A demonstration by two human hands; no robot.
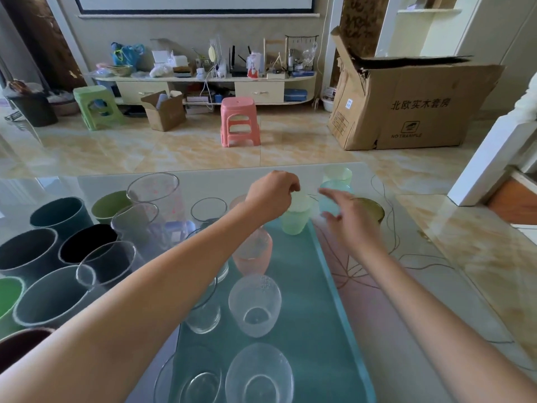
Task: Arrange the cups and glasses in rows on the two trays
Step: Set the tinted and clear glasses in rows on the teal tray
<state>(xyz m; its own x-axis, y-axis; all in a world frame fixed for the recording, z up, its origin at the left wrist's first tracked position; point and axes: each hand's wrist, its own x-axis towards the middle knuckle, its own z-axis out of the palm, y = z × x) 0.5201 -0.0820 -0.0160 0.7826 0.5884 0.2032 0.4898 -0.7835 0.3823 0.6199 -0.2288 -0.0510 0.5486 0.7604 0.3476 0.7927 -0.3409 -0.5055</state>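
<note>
Left hand (273, 196) pinches the green cup (295, 218) by its rim at the teal tray's (328, 286) far edge, extending the row; right hand (348, 219) open, reaching toward the blue cup (334, 196).

I see a pink plastic stool (239, 121) beyond my hands, big brown cardboard box (406, 107) far right, green plastic stool (97, 106) far left.

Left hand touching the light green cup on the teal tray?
Touching. In the head view, the left hand sits over the light green cup's rim with its fingers curled onto it, no gap visible.
</note>
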